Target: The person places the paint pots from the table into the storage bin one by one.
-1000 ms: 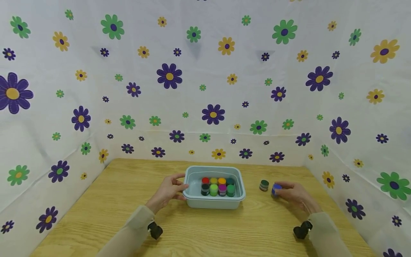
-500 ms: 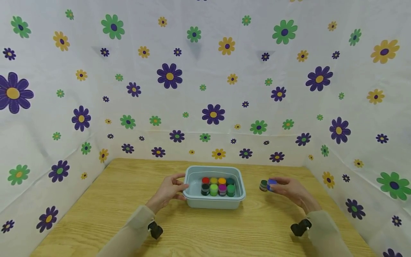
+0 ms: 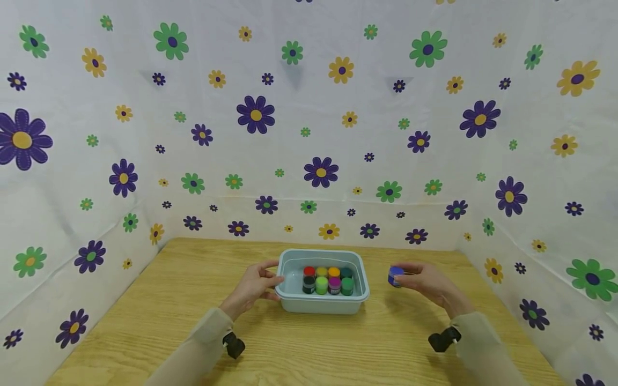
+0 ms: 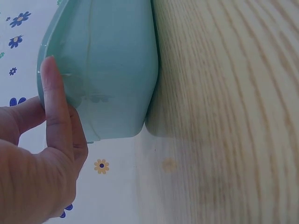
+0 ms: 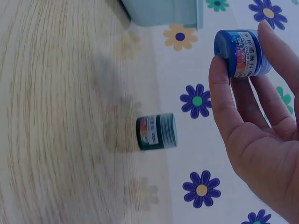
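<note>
At the left end of a light blue plastic tub (image 3: pixel 321 306), my left hand (image 3: pixel 252 286) grips the rim; the left wrist view shows thumb and fingers round the tub's edge (image 4: pixel 114 70). My right hand (image 3: pixel 431 284) pinches a small blue paint jar (image 3: pixel 395 276) between thumb and fingers, to the right of the tub. In the right wrist view this blue jar (image 5: pixel 239 53) is raised off the table, its label facing the camera. A dark green paint jar (image 5: pixel 156 131) stands on the table below; the blue jar hides it in the head view.
Several paint jars stand in two rows in the tub, among them a red one (image 3: pixel 309 272), a light green one (image 3: pixel 321 286) and a purple one (image 3: pixel 334 285). Flower-printed sheeting (image 3: pixel 289 150) surrounds the wooden table (image 3: pixel 299 354) at the back and sides.
My right hand has lifted the blue jar and carried it left, past the dark green jar's near side, which it now covers in the head view. My left hand stays on the tub.
</note>
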`<state>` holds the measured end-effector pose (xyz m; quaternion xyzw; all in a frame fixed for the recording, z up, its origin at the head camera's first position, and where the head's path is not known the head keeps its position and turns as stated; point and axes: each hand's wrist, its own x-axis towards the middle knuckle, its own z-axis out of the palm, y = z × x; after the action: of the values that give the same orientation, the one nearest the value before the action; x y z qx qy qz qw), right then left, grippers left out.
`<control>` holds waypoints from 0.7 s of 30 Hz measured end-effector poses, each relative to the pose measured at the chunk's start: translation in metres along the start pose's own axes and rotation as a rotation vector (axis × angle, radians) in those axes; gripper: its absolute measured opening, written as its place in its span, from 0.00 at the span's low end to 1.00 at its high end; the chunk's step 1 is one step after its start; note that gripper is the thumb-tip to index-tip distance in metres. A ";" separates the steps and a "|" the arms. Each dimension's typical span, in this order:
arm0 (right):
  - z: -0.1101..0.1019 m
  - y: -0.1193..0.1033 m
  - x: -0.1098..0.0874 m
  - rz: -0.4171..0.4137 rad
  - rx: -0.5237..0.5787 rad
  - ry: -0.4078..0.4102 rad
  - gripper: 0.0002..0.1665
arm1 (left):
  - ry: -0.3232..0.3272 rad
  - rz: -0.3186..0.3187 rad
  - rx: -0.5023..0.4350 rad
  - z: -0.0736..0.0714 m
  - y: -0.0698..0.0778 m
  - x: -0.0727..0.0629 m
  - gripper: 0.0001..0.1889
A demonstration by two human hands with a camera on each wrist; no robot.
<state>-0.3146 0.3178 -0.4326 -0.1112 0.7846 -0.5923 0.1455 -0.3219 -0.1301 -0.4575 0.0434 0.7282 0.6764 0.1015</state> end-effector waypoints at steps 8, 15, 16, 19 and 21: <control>0.019 -0.009 0.008 0.019 0.043 0.002 0.37 | -0.003 -0.005 0.000 0.000 0.001 -0.001 0.30; 0.034 -0.020 0.012 0.033 0.032 0.028 0.37 | -0.002 0.001 -0.006 0.000 0.000 -0.001 0.30; 0.035 -0.021 0.013 0.032 0.030 0.024 0.37 | -0.003 0.002 -0.006 0.000 0.000 -0.001 0.30; 0.040 -0.025 0.016 0.031 0.030 0.019 0.36 | -0.004 0.004 -0.008 0.000 -0.001 0.000 0.30; 0.044 -0.028 0.017 0.029 0.041 0.014 0.35 | -0.003 0.005 -0.009 0.000 -0.001 -0.001 0.30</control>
<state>-0.3148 0.2649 -0.4182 -0.0926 0.7749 -0.6069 0.1507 -0.3212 -0.1303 -0.4579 0.0459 0.7250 0.6797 0.1013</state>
